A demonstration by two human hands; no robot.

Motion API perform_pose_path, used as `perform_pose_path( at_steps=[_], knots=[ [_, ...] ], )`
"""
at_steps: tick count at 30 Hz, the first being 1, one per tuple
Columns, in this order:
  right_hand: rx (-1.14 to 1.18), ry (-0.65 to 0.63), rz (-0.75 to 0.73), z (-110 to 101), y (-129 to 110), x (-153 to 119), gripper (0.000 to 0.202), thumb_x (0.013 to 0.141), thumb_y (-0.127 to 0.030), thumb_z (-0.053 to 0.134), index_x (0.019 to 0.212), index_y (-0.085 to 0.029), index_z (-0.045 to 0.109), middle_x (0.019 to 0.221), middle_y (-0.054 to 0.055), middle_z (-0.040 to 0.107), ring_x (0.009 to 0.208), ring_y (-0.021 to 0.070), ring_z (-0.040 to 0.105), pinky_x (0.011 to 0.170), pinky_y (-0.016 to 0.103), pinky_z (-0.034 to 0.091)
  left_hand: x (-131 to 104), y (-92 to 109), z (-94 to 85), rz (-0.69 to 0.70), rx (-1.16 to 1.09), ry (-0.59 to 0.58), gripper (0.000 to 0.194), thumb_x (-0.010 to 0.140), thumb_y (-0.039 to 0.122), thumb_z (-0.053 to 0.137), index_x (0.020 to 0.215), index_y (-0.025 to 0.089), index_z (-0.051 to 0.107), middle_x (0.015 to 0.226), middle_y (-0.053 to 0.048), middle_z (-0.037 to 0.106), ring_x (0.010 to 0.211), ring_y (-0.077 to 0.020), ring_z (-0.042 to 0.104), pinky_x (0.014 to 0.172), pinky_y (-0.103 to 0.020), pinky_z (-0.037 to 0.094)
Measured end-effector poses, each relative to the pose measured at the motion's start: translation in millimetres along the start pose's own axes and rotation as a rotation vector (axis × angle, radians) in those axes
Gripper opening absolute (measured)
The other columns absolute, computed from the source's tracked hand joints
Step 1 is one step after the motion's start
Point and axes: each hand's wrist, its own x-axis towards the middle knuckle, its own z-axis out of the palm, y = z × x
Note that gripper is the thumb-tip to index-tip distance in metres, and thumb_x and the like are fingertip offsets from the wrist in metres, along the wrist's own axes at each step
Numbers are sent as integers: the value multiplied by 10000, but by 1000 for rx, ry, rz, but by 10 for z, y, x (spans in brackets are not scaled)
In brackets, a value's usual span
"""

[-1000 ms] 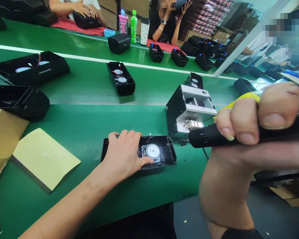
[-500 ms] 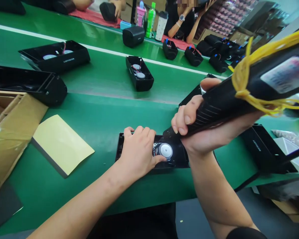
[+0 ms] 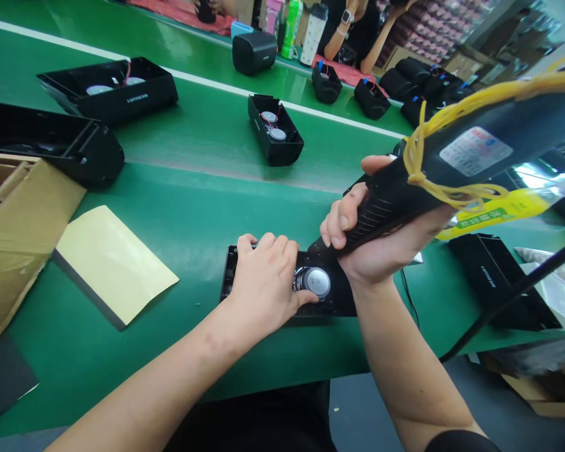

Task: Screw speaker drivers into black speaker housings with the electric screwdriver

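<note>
A black speaker housing (image 3: 341,295) lies on the green table, with a round silver-topped driver (image 3: 318,282) inside. My left hand (image 3: 266,282) rests over the left part of the housing and grips it, its thumb beside the driver. Wrapped around a black power screwdriver (image 3: 390,194) with yellow ties is my right hand (image 3: 381,232). The tool slants down to the left, and its lower end is inside the housing near the driver. The tip itself is hidden.
Yellow paper (image 3: 117,263) and a cardboard box (image 3: 28,232) are at the left. Open black housings (image 3: 277,132) stand farther back. Another housing (image 3: 503,282) is at the right, near a black cable (image 3: 513,295). A person (image 3: 353,31) sits across the table.
The view has shifted slightly. The screwdriver's rear end has swung a little left and down in view, uncovering a yellow-green object behind it. My left hand keeps its place on the housing.
</note>
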Motion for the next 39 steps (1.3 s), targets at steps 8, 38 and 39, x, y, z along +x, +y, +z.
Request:
perform_pose_path(
  at_steps=[8, 38, 39],
  knots=[
    [131, -61, 10, -9, 13, -17, 739, 853, -929, 462, 1095, -261, 665, 575, -54, 485, 341, 105, 378, 330, 236, 256, 9, 0, 13, 2, -5, 7, 657, 717, 700, 856, 1028, 172, 618, 995, -63, 690, 1009, -316, 603, 937, -519, 336],
    [187, -334, 50, -97, 140, -55, 621, 907, -809, 498, 1055, -237, 688, 547, -43, 558, 332, 118, 398, 301, 231, 329, 101, -5, -73, -58, -7, -126, 617, 718, 665, 875, 1049, 218, 608, 1049, -61, 726, 1012, -328, 610, 859, -476, 347],
    [196, -346, 44, -90, 145, -50, 619, 909, -808, 495, 1052, -234, 682, 533, -49, 549, 326, 116, 388, 295, 227, 321, 103, -5, -72, -60, -6, -129, 622, 717, 666, 875, 1053, 214, 611, 1051, -63, 725, 1006, -330, 609, 852, -477, 347]
  ],
)
